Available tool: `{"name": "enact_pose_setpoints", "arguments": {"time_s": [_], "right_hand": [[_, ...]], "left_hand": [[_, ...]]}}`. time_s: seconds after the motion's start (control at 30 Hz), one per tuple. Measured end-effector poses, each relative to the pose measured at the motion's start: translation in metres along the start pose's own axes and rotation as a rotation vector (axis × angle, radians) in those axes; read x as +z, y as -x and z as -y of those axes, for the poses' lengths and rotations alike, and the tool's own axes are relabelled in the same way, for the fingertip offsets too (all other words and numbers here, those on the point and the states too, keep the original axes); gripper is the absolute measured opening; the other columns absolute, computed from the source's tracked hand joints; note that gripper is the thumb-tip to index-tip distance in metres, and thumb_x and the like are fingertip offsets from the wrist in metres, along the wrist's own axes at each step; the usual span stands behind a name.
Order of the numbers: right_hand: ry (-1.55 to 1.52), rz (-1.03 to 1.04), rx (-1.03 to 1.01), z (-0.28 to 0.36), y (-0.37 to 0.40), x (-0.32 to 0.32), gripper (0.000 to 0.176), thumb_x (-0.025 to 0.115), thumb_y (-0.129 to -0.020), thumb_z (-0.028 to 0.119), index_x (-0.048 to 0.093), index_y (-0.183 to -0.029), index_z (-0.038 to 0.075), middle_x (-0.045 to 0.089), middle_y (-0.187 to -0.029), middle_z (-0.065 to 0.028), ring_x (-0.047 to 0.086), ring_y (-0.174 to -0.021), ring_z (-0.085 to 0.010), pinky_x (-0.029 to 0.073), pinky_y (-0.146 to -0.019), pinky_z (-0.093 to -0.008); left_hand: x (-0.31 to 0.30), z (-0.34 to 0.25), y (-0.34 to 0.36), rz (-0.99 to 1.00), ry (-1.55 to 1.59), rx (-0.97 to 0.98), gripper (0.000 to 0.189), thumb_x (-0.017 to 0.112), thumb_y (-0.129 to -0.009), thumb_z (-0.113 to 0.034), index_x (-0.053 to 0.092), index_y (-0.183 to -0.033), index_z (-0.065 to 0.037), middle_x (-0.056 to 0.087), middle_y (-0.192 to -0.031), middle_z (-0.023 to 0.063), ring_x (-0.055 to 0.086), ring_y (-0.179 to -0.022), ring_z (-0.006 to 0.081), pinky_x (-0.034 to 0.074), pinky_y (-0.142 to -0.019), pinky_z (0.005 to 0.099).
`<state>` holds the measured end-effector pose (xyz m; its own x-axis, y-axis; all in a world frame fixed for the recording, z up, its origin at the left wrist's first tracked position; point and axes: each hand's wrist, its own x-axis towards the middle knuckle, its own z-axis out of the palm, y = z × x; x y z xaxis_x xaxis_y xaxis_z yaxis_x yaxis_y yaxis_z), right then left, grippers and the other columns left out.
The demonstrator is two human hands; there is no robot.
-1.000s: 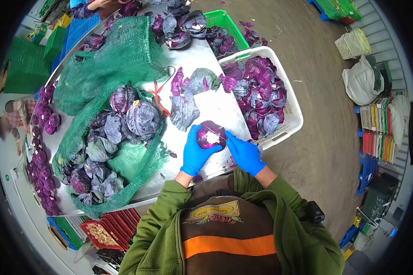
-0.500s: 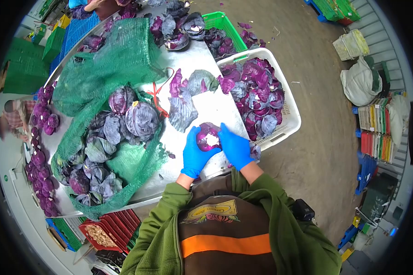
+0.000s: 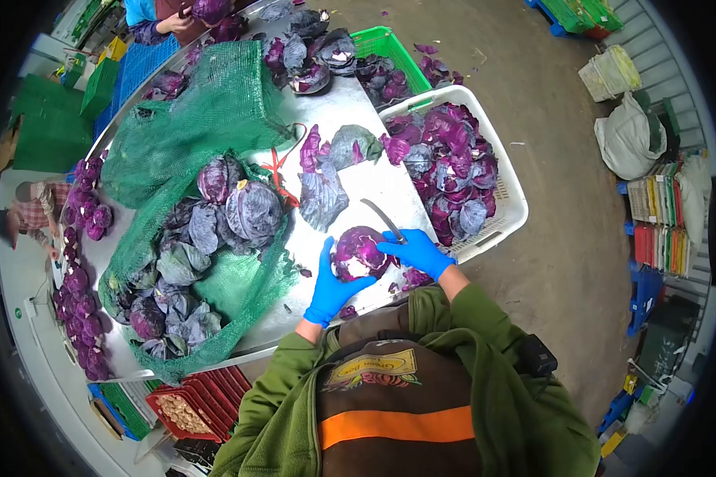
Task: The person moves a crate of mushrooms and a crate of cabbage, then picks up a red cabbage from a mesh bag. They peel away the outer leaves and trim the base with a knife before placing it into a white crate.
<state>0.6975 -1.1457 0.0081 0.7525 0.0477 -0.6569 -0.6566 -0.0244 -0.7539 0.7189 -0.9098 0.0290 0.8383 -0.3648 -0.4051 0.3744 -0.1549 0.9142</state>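
Observation:
A trimmed red cabbage (image 3: 359, 248) with pale cut patches is at the table's near edge. My left hand (image 3: 331, 288), in a blue glove, is closed around its left and lower side. In my blue-gloved right hand (image 3: 423, 254) is a knife (image 3: 382, 213), its thin curved blade pointing up and away past the cabbage. The fingertips of that hand reach the cabbage's right side. Purple leaf scraps (image 3: 416, 277) lie just below the right hand. Beyond the cabbage, loose outer leaves (image 3: 324, 199) rest on the metal table (image 3: 382, 184).
On the left, a green net sack (image 3: 243, 330) holds several untrimmed cabbages (image 3: 254, 213). A white crate (image 3: 511, 208) full of leaves stands against the table's right side, with a green crate (image 3: 406, 49) behind it. Trimmed cabbages (image 3: 75, 280) line the far-left edge. Other people work across the table.
The knife blade now shows in my right hand. The cabbage's cut base has turned from facing up toward the lower left, and more leaf scraps lie beside it.

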Motion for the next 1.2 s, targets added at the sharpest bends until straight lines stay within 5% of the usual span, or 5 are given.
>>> {"name": "enact_pose_setpoints", "arguments": {"time_s": [0.8, 0.97, 1.07, 1.17, 1.2], "right_hand": [[0.021, -0.037, 0.052, 0.022, 0.003, -0.001, 0.051, 0.066, -0.090, 0.027, 0.054, -0.137, 0.009, 0.067, -0.092, -0.0069, 0.058, -0.058, -0.0123, 0.050, -0.052, -0.0281], [0.482, 0.140, -0.332, -0.004, -0.015, 0.008, 0.077, 0.073, -0.084, 0.048, 0.044, -0.147, 0.015, 0.061, -0.131, -0.0183, 0.051, -0.129, -0.0258, 0.036, -0.110, -0.0419], [0.409, 0.191, 0.076, 0.017, -0.019, -0.025, 0.042, 0.070, -0.087, 0.044, 0.071, -0.108, 0.007, 0.073, -0.100, -0.0114, 0.068, -0.082, -0.0257, 0.052, -0.074, -0.0428], [0.722, -0.419, -1.010, 0.077, -0.029, -0.031, 0.051, 0.057, -0.091, 0.054, 0.070, -0.104, 0.006, 0.066, -0.084, -0.0248, 0.066, -0.073, -0.0365, 0.049, -0.068, -0.0472], [0.736, -0.184, -0.320, 0.142, 0.005, -0.040, 0.048, 0.060, -0.091, 0.050, 0.067, -0.104, 0.004, 0.066, -0.081, -0.0213, 0.065, -0.070, -0.0330, 0.049, -0.065, -0.0458]], "left_hand": [[-0.046, 0.017, -0.034, 0.152, 0.010, -0.134, 0.101, 0.092, -0.066, -0.022, 0.033, -0.146, -0.002, 0.051, -0.136, 0.0137, 0.052, -0.123, 0.0252, 0.044, -0.106, 0.0363], [-0.035, 0.029, -0.042, 0.262, -0.289, 0.089, 0.103, 0.092, -0.064, -0.034, 0.036, -0.146, -0.004, 0.045, -0.144, 0.0146, 0.043, -0.133, 0.0260, 0.033, -0.114, 0.0416], [-0.033, 0.018, -0.037, 0.284, -0.279, 0.003, 0.113, 0.094, -0.060, -0.038, 0.031, -0.147, -0.003, 0.044, -0.142, 0.0173, 0.042, -0.134, 0.0286, 0.034, -0.113, 0.0431], [-0.030, 0.025, -0.036, 0.249, -0.317, 0.161, 0.105, 0.093, -0.062, -0.031, 0.033, -0.143, -0.004, 0.046, -0.137, 0.0155, 0.045, -0.128, 0.0275, 0.038, -0.110, 0.0426], [-0.030, 0.019, -0.032, 0.236, -0.312, 0.077, 0.102, 0.093, -0.063, -0.029, 0.034, -0.141, -0.003, 0.047, -0.135, 0.0145, 0.047, -0.125, 0.0269, 0.040, -0.109, 0.0402]]}}
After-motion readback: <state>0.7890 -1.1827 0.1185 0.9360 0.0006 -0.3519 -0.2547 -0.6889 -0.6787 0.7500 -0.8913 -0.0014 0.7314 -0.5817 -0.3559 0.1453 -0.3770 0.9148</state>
